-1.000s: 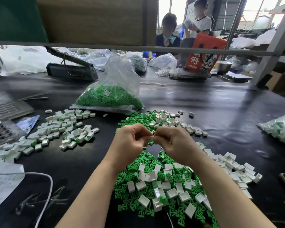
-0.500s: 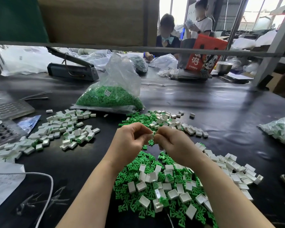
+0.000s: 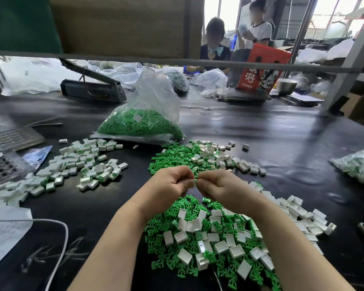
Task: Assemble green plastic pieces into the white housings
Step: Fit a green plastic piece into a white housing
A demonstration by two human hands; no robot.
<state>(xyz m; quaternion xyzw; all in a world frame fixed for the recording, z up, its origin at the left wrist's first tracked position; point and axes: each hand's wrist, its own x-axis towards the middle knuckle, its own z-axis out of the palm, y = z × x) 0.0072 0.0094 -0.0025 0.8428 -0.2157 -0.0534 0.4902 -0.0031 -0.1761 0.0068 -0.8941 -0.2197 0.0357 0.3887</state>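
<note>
Both hands as a second ago — left hand [image 3: 172,183] and right hand [image 3: 219,185] pinch one white housing [image 3: 192,183] with green piece [image 3: 196,181] above the mixed parts pile [image 3: 208,238] — insertion apparently unfinished.

From my remote seat, two bare forearms rise from 6 o'clock toward frame centre: no sleeves, gloves, rings or watch visible. The left hand [image 3: 170,183] and right hand [image 3: 221,186] show short, unpainted nails; both wrists are uncovered.
</note>
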